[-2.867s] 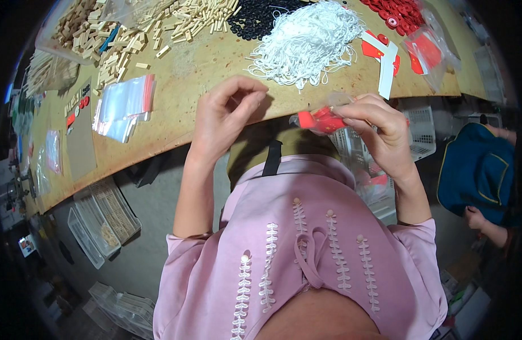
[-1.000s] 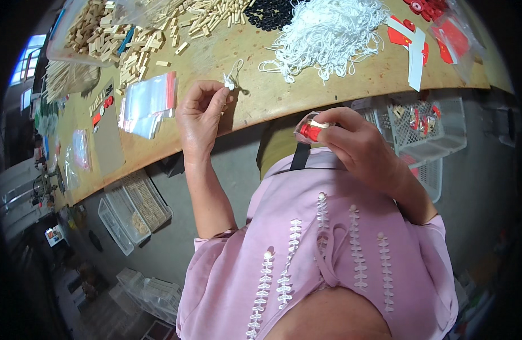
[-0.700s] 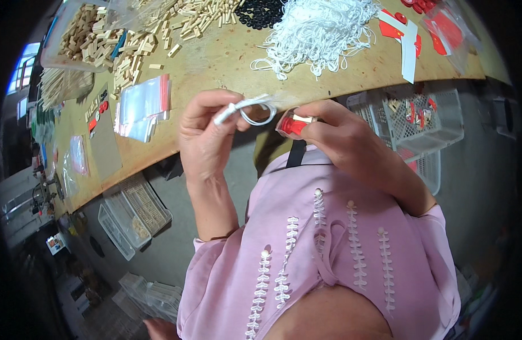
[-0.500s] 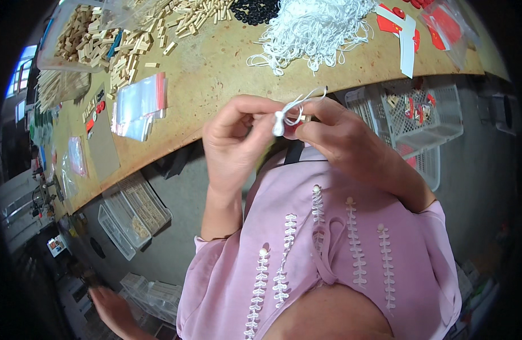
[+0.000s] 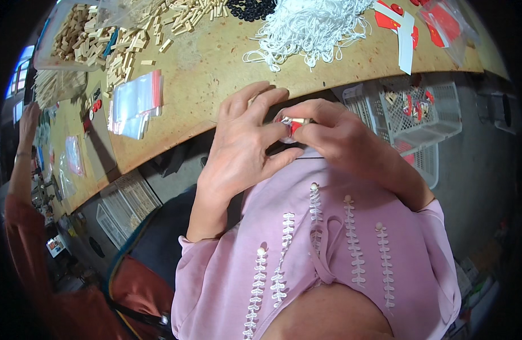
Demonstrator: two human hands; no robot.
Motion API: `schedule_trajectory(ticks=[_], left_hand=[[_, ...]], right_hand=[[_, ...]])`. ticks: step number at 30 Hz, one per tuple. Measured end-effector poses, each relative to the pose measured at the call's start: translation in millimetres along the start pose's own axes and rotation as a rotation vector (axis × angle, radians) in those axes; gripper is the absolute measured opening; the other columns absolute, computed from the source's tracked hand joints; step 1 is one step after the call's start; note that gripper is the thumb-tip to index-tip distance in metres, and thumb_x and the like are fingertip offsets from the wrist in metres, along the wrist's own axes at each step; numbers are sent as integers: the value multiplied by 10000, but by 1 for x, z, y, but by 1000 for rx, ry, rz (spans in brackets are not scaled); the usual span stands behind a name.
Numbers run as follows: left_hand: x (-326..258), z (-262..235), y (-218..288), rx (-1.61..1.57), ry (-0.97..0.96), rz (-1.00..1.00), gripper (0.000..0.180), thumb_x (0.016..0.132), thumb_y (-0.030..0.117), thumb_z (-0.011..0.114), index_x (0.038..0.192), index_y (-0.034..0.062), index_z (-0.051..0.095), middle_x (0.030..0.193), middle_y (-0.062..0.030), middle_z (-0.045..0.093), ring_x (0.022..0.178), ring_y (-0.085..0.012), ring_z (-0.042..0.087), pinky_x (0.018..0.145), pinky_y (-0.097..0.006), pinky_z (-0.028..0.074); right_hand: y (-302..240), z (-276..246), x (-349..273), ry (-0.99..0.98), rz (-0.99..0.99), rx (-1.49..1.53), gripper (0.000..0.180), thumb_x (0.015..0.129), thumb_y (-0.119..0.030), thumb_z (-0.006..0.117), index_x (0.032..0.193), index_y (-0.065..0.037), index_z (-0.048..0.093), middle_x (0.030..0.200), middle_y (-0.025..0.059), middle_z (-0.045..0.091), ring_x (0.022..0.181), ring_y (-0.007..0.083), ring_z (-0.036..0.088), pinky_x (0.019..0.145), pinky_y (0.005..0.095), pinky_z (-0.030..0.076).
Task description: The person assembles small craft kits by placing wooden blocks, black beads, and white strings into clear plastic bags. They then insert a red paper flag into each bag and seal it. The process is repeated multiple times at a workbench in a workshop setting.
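Nearest to my view I note the pink blouse with its rows of white trim (image 5: 351, 249). Just above it, at the table edge, both hands meet: my left hand (image 5: 244, 150) and right hand (image 5: 340, 139) pinch from either side a small clear packet with a red piece (image 5: 292, 126), fingertips closed on it and covering most of it; I cannot make out its full shape. To the right, below the table, stands a white lattice crate (image 5: 408, 113) holding small red parts. On the wooden table (image 5: 215, 68) beyond the hands lies a stack of clear zip bags with red strips (image 5: 135, 103), then a heap of white cord (image 5: 309, 25), wooden blocks (image 5: 119, 34), black beads (image 5: 252, 7) and red cards (image 5: 397, 20) at the far rim. At far left a co-worker's red sleeve (image 5: 22, 226) reaches up. Against the frame half a second earlier, the white cord loop seen between the fingers is no longer visible, and the hands have closed tighter together.
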State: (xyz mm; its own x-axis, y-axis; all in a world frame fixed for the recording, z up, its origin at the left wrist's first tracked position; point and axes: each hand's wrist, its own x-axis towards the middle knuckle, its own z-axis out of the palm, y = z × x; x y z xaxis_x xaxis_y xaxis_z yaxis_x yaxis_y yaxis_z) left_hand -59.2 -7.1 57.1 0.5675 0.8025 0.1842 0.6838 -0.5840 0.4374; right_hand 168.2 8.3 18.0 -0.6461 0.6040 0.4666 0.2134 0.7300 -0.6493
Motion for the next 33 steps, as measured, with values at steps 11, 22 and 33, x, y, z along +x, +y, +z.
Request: schedule_trajectory(ticks=[11, 22, 33], left_hand=[[4, 8, -3, -69, 42, 44, 368, 739, 282, 871, 1036, 100, 752, 1294, -114, 644, 1208, -340, 579, 1009, -453, 475], [-6, 38, 3, -1034, 254, -543, 215, 896, 57, 806, 1087, -18, 742, 1025, -75, 762, 940, -122, 708, 834, -277, 565], [-2, 49, 15, -1165, 539, -448, 94, 1021, 49, 657, 1031, -33, 701, 1062, -98, 744, 891, -82, 656, 782, -239, 534]], right_hand=[[-12, -13, 10, 94, 109, 30, 112, 871, 56, 685, 951, -10, 640, 1060, 115, 682, 922, 292, 695, 772, 358, 575], [-4, -25, 9, 134, 237, 119, 91, 885, 50, 706, 915, -33, 682, 1092, 106, 694, 924, 225, 674, 761, 301, 520], [1, -25, 2, 149, 561, 538, 82, 923, 41, 672, 979, -9, 705, 1043, 71, 689, 941, 117, 639, 807, 268, 501]])
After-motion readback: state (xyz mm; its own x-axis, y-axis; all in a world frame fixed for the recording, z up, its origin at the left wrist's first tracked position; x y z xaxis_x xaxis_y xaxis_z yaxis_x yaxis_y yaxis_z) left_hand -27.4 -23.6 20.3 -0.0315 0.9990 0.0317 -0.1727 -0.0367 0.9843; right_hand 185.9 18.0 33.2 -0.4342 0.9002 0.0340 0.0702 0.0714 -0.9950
